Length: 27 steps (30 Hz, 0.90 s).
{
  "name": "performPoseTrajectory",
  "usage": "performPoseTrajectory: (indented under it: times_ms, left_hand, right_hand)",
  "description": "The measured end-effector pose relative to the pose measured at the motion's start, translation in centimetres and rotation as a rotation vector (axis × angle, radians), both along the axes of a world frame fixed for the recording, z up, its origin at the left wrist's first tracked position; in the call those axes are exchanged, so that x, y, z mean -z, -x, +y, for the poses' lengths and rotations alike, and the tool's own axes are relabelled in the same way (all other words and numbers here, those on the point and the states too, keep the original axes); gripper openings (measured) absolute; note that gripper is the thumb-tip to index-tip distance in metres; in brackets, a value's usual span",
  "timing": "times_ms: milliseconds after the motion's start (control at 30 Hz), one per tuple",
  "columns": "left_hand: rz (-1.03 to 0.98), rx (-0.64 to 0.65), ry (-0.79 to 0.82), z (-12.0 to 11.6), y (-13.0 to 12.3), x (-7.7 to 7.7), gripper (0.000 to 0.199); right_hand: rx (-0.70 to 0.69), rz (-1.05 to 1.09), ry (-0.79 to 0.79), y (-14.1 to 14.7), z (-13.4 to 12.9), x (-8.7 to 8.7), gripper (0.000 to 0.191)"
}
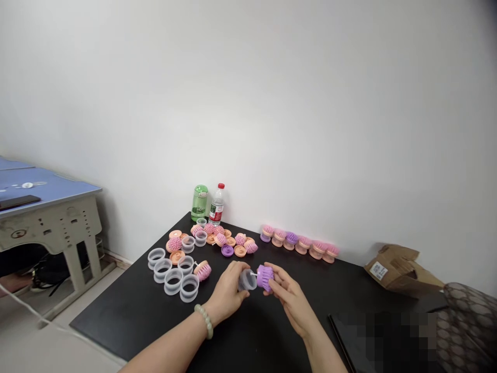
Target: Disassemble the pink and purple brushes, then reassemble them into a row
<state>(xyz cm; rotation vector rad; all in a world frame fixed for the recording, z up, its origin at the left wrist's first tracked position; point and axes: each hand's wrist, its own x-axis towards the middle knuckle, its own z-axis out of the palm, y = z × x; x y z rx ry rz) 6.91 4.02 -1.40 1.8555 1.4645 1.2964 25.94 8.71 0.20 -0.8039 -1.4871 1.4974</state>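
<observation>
My left hand [229,292] grips a clear plastic ring-shaped cup [247,280], and my right hand [289,300] grips a purple bristled brush head [265,277]. The two parts meet end to end between my hands, joined by a short white stem. Just left of my left hand lie several clear rings [173,281] and a pink brush head [202,270]. Farther back is a loose heap of pink bristled heads and peach discs [221,238]. A beaded bracelet [204,321] circles my left wrist.
Everything lies on a black table [116,321]. A row of assembled brushes [298,243] stands along the white wall, near a green bottle [199,203] and a water bottle [216,206]. A cardboard box [399,270] sits at the right, a blue desk [42,189] at the left.
</observation>
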Motion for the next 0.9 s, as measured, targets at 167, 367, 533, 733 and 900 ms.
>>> performPoseTrajectory:
  times_ms: [167,367,533,733,900]
  left_hand:
    - [-0.015,0.030,-0.029,0.1,0.4,0.0,0.057]
    - [-0.015,0.034,-0.014,0.2,0.4,0.3,0.057]
    - [-0.063,0.014,-0.006,0.2,0.4,0.3,0.054]
    - [-0.094,0.050,0.064,0.2,0.5,-0.2,0.048]
    - [-0.076,0.062,0.070,0.1,0.4,-0.4,0.045]
  right_hand:
    - [-0.018,-0.051,-0.015,0.6,-0.1,0.5,0.046]
    - [-0.004,-0.061,0.012,1.3,0.1,1.7,0.052]
    - [0.003,-0.040,0.002,1.5,0.0,2.0,0.064]
    - [0.062,-0.116,-0.070,1.2,0.5,2.2,0.057]
    - [0.079,-0.091,-0.100,1.1,0.8,2.3,0.053]
